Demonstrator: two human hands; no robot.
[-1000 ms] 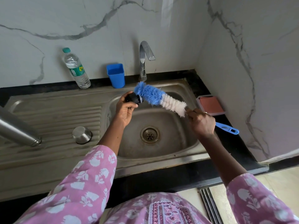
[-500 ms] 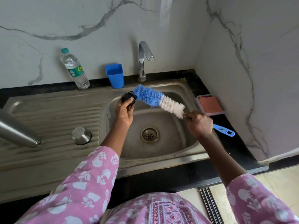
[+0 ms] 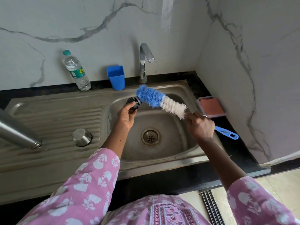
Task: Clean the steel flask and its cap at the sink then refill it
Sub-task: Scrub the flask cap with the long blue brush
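On the head view I see the left hand pinching the black cap above the sink basin. The blue tip of the bottle brush touches the cap, and the right hand grips the brush's handle just below the white bristles. The steel flask lies on the drainboard near a small steel cup, while a water bottle, a blue tumbler and the tap stand along the back.

open steel flask; black cap detached
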